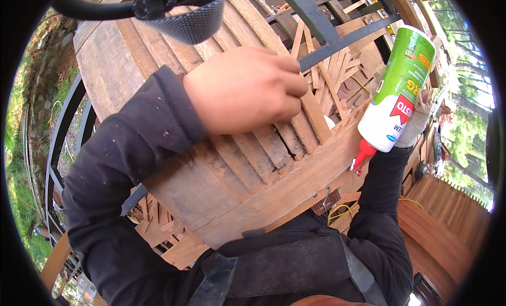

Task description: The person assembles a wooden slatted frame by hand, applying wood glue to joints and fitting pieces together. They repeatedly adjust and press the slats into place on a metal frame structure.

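My left hand (247,90), slightly blurred, is closed in a loose fist above a row of narrow wooden slats (266,148). Its fingers curl down, and I cannot make out what is in them. Under the slats lies a wide wooden board (205,203). My right hand (419,121), in a pale work glove, grips a large green and white glue bottle (398,90) from behind. The bottle is tilted nozzle down, past the board's right edge. White glue shows at the tip of its red nozzle (362,157).
Loose wood strips (334,74) lie in a pile beyond the board. A dark metal frame (316,21) crosses there. At the top hangs a grey strap (182,21) close to the camera. Reddish planks (437,221) stand at the lower right. A small clamp (326,198) sits by the near edge.
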Motion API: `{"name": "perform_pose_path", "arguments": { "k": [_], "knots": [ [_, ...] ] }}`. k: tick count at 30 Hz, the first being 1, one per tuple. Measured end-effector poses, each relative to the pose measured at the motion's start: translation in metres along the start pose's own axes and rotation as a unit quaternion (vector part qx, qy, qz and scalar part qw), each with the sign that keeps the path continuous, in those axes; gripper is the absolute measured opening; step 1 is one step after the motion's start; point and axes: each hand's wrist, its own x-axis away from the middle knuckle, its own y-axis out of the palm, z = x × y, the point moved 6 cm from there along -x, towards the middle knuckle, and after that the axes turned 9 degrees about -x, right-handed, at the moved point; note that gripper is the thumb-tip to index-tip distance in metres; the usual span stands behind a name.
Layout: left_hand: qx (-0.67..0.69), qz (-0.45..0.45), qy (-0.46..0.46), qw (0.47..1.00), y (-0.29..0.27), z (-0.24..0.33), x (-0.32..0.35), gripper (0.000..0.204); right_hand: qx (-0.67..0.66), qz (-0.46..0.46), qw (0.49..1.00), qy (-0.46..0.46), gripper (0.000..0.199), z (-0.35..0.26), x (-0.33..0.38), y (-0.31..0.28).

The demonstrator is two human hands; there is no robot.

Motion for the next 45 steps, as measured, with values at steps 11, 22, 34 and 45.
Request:
{"name": "perform_pose_path", "arguments": {
  "k": [11,22,34,45],
  "knots": [
    [0.154,-0.454,-0.09,0.873,0.044,-0.035,-0.075,0.067,-0.027,-0.067,0.997,0.035,0.065,0.004,0.002,0.014],
    [0.18,-0.424,-0.031,0.887,0.053,-0.03,-0.083,0.078,-0.088,-0.136,0.983,0.091,0.074,0.005,0.002,0.009],
    [0.04,-0.018,-0.177,0.983,-0.014,0.045,0.005,0.04,0.058,0.04,0.997,-0.031,0.066,-0.003,-0.012,0.004],
    [-0.183,0.114,-0.607,0.765,-0.061,-0.009,0.179,0.046,0.092,0.185,0.977,-0.054,0.043,-0.116,0.181,-0.198]
  ]
}}
